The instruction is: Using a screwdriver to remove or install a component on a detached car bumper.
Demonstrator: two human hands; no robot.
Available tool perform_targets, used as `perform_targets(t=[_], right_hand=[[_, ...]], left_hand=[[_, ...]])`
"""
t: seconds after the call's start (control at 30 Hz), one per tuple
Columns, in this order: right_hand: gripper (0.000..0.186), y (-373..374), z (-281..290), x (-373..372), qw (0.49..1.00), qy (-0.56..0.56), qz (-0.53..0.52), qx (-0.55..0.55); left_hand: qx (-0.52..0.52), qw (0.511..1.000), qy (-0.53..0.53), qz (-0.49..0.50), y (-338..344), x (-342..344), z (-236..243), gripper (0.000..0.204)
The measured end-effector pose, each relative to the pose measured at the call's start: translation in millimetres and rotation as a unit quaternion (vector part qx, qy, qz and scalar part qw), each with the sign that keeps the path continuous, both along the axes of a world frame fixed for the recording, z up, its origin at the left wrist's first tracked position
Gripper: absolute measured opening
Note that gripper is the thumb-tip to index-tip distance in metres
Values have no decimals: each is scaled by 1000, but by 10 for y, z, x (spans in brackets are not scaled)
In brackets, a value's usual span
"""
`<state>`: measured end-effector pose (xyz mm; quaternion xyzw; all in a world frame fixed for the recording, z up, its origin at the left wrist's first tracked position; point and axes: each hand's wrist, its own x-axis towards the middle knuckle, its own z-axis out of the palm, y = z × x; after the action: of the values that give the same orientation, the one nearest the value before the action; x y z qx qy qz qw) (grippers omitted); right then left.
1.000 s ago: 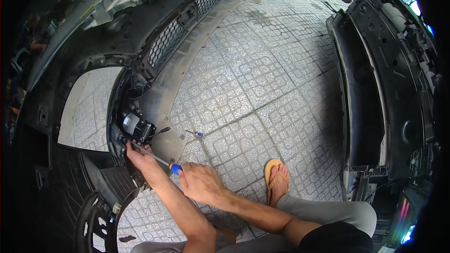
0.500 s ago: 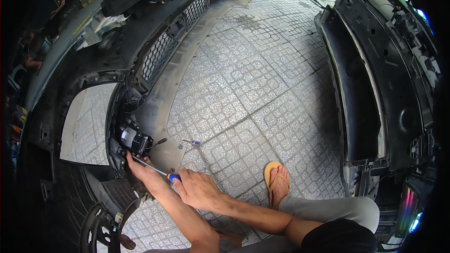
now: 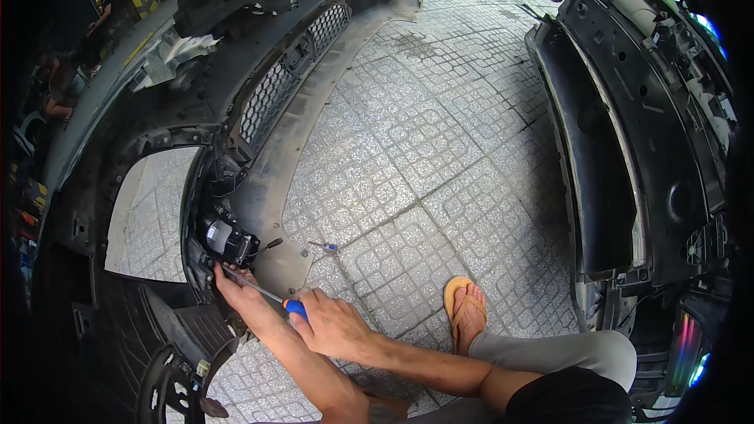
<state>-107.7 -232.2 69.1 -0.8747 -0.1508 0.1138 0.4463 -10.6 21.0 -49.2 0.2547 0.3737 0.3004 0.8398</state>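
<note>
My right hand (image 3: 334, 322) grips the blue-and-orange handle of a screwdriver (image 3: 296, 306), whose metal shaft runs up-left to the inner edge of a black car bumper (image 3: 86, 212). My left hand (image 3: 238, 289) has its fingers curled at the shaft's far end, against the bumper's edge; what they grip is hidden. Just above them sits a black housing with a silver lamp-like part (image 3: 224, 235) and a short black cable. Beside the lower grey panel (image 3: 259, 196), a small tool with a blue handle (image 3: 326, 246) lies on the pavement.
Another large black car front assembly (image 3: 636, 149) stands at the right. The bumper carries a honeycomb grille (image 3: 267, 94). My foot in a tan flip-flop (image 3: 463, 306) rests on patterned paving (image 3: 393, 157). People (image 3: 102, 12) are at the upper left, beyond the bumper.
The view has shifted, so the bumper and my hands appear lower in the picture. Both hands remain at the same spot on the bumper, with the screwdriver held there.
</note>
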Motion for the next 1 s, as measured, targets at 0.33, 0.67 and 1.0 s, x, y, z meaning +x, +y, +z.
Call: perform_targets(t=[0.33, 0.67, 1.0], right_hand=[[35, -42, 190, 21, 993, -113, 40, -7], [37, 68, -54, 22, 991, -130, 5, -26], [47, 42, 90, 9, 990, -125, 41, -48]], left_hand=[[12, 999, 25, 44, -255, -18, 284, 20], [-31, 997, -6, 66, -293, -9, 275, 18], [-28, 999, 22, 23, -278, -53, 334, 24]])
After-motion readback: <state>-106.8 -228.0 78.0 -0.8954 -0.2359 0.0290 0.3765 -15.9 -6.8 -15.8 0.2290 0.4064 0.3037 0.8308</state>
